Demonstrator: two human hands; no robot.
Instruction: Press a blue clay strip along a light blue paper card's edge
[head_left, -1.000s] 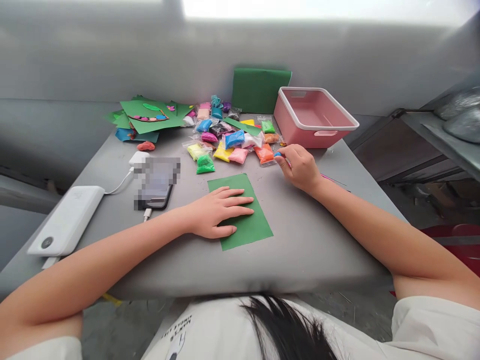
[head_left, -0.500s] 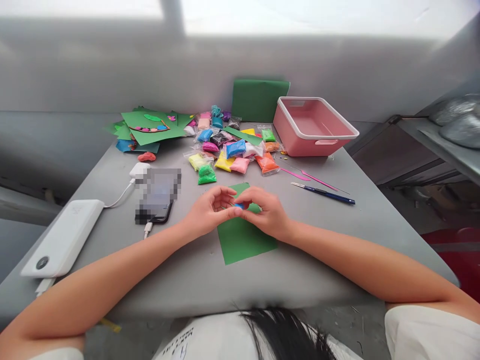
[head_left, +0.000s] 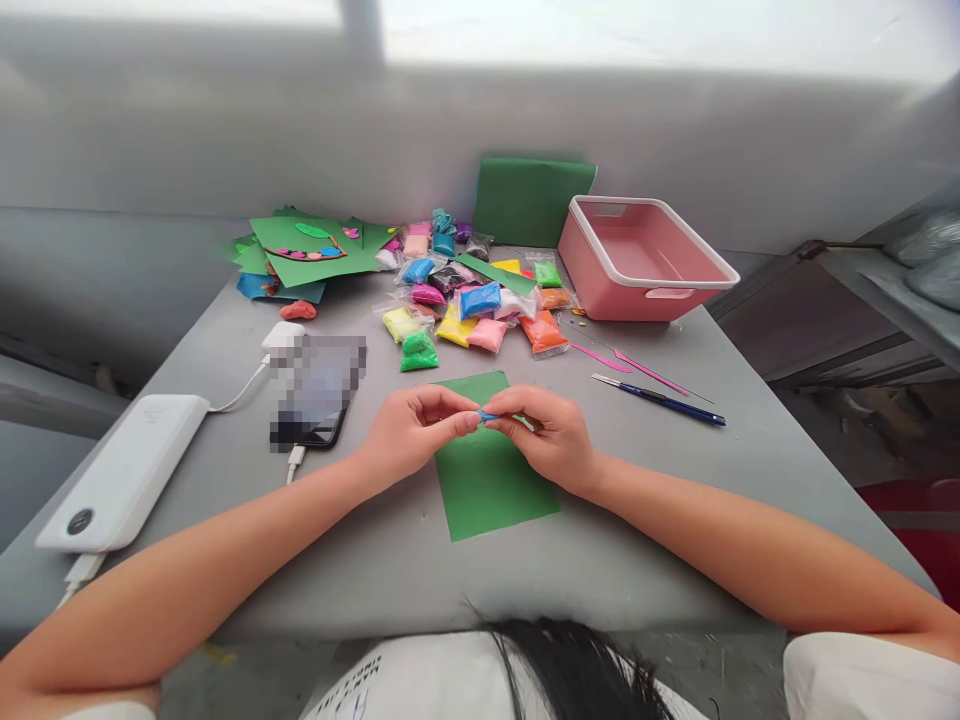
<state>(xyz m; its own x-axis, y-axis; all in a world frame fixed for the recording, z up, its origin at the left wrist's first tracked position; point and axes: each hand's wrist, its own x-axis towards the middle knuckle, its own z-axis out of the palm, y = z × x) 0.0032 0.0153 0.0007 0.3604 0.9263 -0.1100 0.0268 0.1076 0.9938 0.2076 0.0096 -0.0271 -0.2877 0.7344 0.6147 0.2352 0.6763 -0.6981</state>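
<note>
A small piece of blue modelling clay (head_left: pixel 488 416) is pinched between the fingertips of both hands. My left hand (head_left: pixel 420 430) grips its left end with thumb and forefinger, the other fingers curled. From the right, my right hand (head_left: pixel 551 430) pinches the other end the same way. Most of the clay is covered by the fingers. Below the hands a green sheet of paper (head_left: pixel 495 490) lies flat on the grey table (head_left: pixel 360 570).
Behind the hands lie several bags of coloured clay (head_left: pixel 480 300). A pink basket (head_left: pixel 652 270) stands back right, near a craft knife (head_left: pixel 660 398) and pink tools (head_left: pixel 652 372). Decorated green sheets (head_left: pixel 315 245) are back left; a phone (head_left: pixel 319 390) and a white power bank (head_left: pixel 127 470) sit left.
Both hands have lowered slightly, and the fingers now pinch the blue clay more closely. It looks thinner between the fingertips. The view has shifted a little.
</note>
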